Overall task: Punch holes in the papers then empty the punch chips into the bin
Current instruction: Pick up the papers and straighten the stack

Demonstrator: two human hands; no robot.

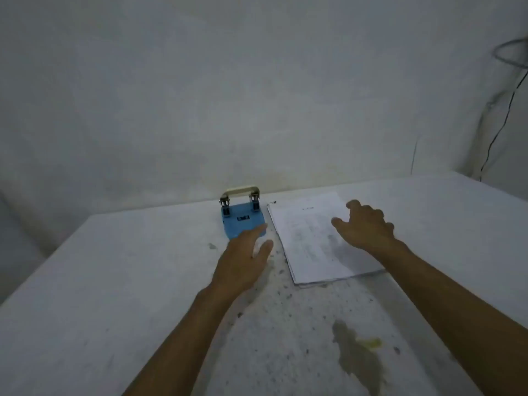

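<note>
A blue hole punch [240, 217] with a cream lever stands on the white table [114, 281] close to the wall. Right of it lies a thin stack of printed papers [308, 241]. My left hand [243, 258] reaches flat toward the punch, fingertips at its front right corner, holding nothing. Over the papers hovers my right hand [364, 227], fingers spread and curled, empty. No bin is in view.
The white wall [200, 95] rises directly behind the punch. A black cable [498, 132] hangs down the wall at the far right. Dark specks and a brownish stain [354, 355] mark the tabletop near me.
</note>
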